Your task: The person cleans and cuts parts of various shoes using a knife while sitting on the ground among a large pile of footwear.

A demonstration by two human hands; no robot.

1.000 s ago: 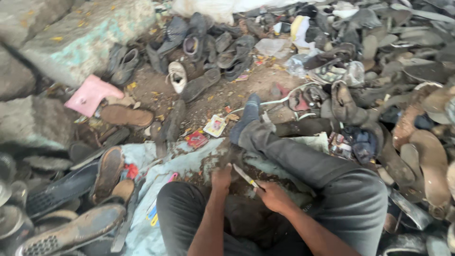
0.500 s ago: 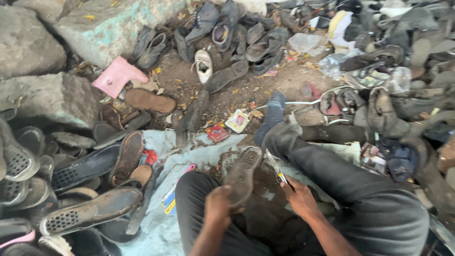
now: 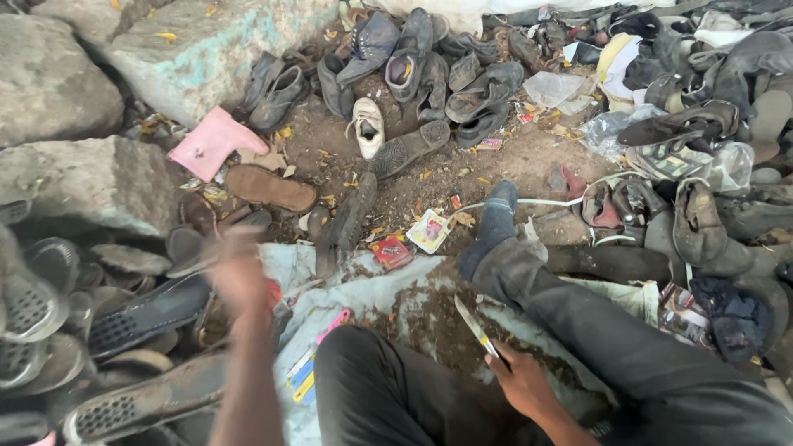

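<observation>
While the right hand (image 3: 520, 384) is gripping a thin pale-bladed knife (image 3: 477, 327), the blurred left hand (image 3: 238, 272), grip unclear, is reaching left of it over dark sandals (image 3: 149, 312).

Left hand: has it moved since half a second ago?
Yes. The left hand has swung out to the person's left, away from the pale cloth sheet on their lap, and is now over the dark sandals, motion-blurred.

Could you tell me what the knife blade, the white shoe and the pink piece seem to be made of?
Knife in the right hand: likely metal, a thin, pale, dull-shining blade. White shoe: perhaps leather or synthetic, smooth, soiled, laced upper. Pink piece: possibly rubber or foam, a flat, matte sheet. The left hand is blurred.
</observation>
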